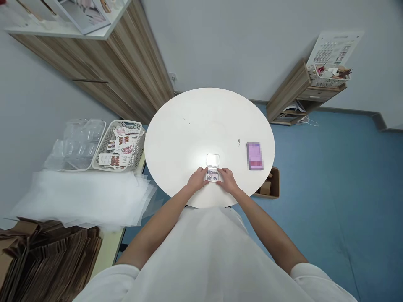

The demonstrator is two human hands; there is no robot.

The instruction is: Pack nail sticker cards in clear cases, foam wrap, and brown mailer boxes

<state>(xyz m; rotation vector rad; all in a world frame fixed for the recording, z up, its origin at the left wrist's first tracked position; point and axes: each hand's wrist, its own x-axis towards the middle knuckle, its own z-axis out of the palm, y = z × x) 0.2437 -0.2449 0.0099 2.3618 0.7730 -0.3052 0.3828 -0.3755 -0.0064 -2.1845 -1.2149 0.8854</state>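
Observation:
On the round white table (pixel 195 121), close to its near edge, a small clear plastic case (pixel 213 182) lies with its lid (pixel 213 160) raised and tipped away from me. Rows of patterned, shiny press-on nails (pixel 212 172) fill the lower half. My left hand (pixel 197 179) grips the left side of the case, with thumb and fingers along its edge. Opposite it, my right hand (pixel 228 179) holds the right side in the same way. Fingertips of both hands reach the hinge area and cover the corners.
A phone with a blurred pink screen (pixel 255 156) lies at the table's right, beside a small dark mark (pixel 239 141). To the left are a white basket of nail cards (pixel 140 142), clear plastic boxes (pixel 78 142), translucent sheets (pixel 85 197) and folded brown cardboard (pixel 50 260). A cardboard box (pixel 276 184) stands below right.

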